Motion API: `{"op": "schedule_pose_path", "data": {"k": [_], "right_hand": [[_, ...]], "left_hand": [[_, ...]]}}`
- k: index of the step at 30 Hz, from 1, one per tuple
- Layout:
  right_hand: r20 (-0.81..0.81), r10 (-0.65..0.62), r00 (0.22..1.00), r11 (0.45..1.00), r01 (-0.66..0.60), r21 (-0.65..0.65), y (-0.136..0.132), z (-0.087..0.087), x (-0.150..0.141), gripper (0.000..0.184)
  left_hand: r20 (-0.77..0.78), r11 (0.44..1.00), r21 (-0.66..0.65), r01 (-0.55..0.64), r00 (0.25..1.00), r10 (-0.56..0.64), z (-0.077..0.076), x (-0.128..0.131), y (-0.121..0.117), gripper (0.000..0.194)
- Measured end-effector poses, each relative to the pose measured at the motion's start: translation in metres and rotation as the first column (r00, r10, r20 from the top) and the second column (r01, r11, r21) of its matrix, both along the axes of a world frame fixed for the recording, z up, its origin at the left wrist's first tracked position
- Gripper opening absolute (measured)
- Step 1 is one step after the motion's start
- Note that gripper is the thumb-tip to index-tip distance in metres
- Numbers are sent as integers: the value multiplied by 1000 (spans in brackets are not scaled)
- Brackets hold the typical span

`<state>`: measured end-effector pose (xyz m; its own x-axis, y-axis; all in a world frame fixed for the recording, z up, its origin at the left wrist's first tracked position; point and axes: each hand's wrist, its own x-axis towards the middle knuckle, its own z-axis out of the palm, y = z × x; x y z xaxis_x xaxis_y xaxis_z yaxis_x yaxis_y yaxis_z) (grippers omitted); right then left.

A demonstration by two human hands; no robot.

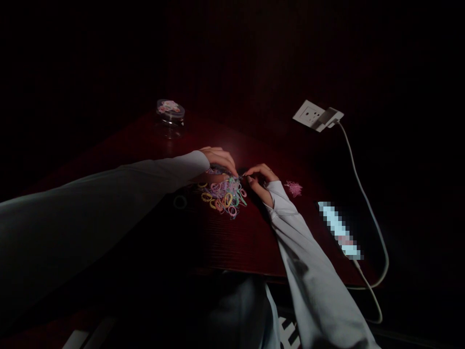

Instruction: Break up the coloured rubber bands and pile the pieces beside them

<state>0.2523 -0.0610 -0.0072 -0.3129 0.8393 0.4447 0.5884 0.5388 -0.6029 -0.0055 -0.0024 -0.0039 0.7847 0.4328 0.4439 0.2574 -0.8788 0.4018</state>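
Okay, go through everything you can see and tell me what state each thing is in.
Jar, upright, lid on.
Wall socket, charger plugged in.
Cable, slack, running down from the charger.
Phone, lying flat, blurred out.
Rubber bands, loose heap.
Pink clump, tangled, apart from the heap.
Left hand, curled over the heap.
Right hand, fingers pinched above the heap.

Yellow, pink, lilac and mint rubber bands (pixel 223 196) on a seemingly dark red, fine-grained desk (pixel 240 247)

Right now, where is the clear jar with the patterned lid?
In the head view, the clear jar stands at the far edge of the dark red table, beyond the left hand and the small coloured rubber bands.
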Motion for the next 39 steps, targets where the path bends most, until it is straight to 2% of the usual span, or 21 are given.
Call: {"op": "schedule_pose_path", "data": {"k": [5,11,17,28,34,39], "right_hand": [[37,72,997,997,-72,-7,-4,0,-5,9],[91,105,990,995,-104,-12,-7,-1,-8,10],[69,159,985,987,-161,25,-5,-7,-9,9],[34,93,995,996,-92,-6,-8,-1,-11,8],[40,58,997,998,-58,-7,-10,3,-13,8],[22,34,999,999,-34,25,-13,9,-20,9]], "left_hand": [[27,1000,14,23,999,-23,-4,1,1,26],[27,1000,8,16,999,-16,-3,1,1,30],[26,1000,7,0,1000,0,-1,2,1,32],[45,1000,15,4,999,-5,-7,2,6,29],[29,999,-6,-42,999,43,-2,5,-2,31],[59,1000,-13,-22,998,22,1,10,-8,37]]}}
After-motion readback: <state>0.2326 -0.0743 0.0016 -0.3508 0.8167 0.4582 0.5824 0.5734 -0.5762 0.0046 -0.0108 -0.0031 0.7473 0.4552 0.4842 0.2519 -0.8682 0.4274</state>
